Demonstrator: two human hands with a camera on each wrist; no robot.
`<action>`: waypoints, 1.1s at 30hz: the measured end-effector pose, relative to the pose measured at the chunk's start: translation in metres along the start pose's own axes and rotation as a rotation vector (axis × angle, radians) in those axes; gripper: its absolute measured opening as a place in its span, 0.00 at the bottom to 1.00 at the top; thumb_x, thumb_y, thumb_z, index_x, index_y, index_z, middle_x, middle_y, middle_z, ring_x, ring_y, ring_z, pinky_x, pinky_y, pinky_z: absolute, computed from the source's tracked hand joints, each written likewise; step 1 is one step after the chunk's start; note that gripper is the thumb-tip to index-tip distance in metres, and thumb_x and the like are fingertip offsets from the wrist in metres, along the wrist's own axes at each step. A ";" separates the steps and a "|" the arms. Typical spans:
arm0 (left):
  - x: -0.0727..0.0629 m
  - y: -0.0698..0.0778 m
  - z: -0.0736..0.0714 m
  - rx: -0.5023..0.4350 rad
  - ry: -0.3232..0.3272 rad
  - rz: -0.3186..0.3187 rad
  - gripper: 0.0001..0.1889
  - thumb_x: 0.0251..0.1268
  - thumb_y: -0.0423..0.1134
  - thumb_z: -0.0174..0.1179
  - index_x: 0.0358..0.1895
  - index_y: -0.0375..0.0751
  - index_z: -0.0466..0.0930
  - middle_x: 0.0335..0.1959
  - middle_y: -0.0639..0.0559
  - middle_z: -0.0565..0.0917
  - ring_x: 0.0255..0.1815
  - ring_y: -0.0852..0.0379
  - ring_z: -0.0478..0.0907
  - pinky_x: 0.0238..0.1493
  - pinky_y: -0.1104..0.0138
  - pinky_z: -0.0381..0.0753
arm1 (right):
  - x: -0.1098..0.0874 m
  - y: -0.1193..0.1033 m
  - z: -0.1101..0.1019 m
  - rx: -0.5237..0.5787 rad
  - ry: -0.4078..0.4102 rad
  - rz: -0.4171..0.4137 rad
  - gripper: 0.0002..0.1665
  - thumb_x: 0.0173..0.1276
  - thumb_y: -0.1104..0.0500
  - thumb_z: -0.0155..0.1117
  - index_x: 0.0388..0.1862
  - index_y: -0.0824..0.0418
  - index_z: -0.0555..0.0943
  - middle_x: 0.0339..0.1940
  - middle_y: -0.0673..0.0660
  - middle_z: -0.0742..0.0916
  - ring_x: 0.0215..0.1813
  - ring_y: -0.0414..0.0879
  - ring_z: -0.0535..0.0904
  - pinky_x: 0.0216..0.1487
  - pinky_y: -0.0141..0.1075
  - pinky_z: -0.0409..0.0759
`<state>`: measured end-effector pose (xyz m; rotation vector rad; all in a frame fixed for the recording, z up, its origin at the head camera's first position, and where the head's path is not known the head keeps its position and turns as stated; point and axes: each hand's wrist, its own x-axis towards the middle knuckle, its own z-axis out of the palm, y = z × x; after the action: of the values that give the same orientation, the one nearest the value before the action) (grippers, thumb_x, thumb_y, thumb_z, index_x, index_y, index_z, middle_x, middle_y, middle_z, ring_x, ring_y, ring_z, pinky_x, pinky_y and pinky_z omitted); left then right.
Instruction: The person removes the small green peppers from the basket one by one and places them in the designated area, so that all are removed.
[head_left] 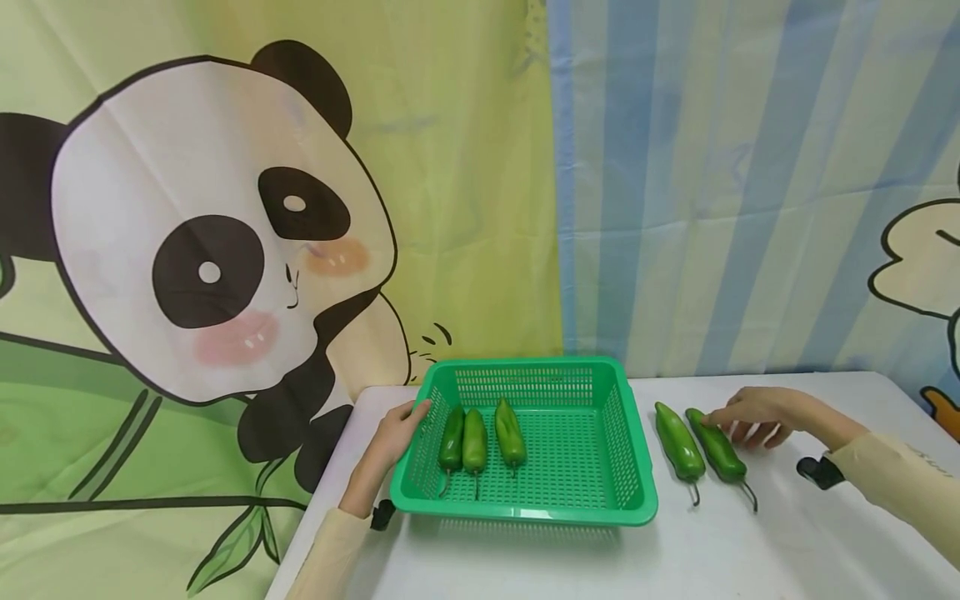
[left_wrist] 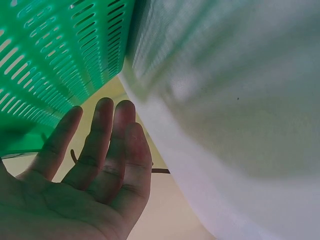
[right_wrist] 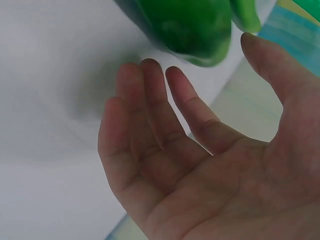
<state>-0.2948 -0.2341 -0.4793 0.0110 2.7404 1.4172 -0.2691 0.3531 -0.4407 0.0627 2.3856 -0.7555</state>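
Three green chili peppers, one of them a long pepper [head_left: 474,442], lie in the left part of a green plastic basket [head_left: 636,467]. My left hand [head_left: 393,433] is at the basket's left rim, its fingers loosely extended along the outer wall in the left wrist view. On the table to the right of the basket lie two more green peppers, a left one [head_left: 678,442] and a right one [head_left: 716,446], stems toward me. Over the right pepper's far end is my right hand [head_left: 761,414]. In the right wrist view its thumb and fingers are spread apart, close to the pepper's tip.
The basket stands on a white table [head_left: 570,567]. Behind the table hangs a curtain [head_left: 480,208] with a panda print on the left and blue stripes on the right. Dark straps show at both wrists.
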 end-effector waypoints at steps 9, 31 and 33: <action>-0.002 0.001 0.001 0.002 -0.002 0.012 0.29 0.77 0.62 0.48 0.63 0.43 0.80 0.42 0.45 0.87 0.33 0.56 0.84 0.36 0.64 0.82 | -0.010 -0.014 -0.020 0.040 -0.006 -0.073 0.42 0.74 0.36 0.56 0.64 0.73 0.73 0.52 0.65 0.84 0.48 0.52 0.83 0.47 0.47 0.83; -0.001 0.000 0.000 -0.006 -0.001 0.018 0.28 0.76 0.62 0.48 0.59 0.44 0.82 0.39 0.46 0.86 0.31 0.56 0.84 0.35 0.65 0.82 | -0.027 -0.097 -0.037 0.022 0.014 -0.258 0.40 0.76 0.37 0.55 0.67 0.70 0.70 0.51 0.58 0.84 0.54 0.48 0.81 0.52 0.47 0.83; -0.001 0.000 0.000 -0.005 0.002 0.019 0.28 0.76 0.62 0.48 0.58 0.43 0.82 0.39 0.46 0.86 0.31 0.56 0.83 0.34 0.65 0.82 | -0.027 -0.104 -0.035 0.016 0.020 -0.274 0.39 0.76 0.37 0.56 0.66 0.69 0.71 0.52 0.58 0.84 0.54 0.49 0.81 0.52 0.47 0.83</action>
<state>-0.2936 -0.2343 -0.4790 0.0356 2.7457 1.4295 -0.2898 0.2890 -0.3500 -0.2565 2.4356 -0.9023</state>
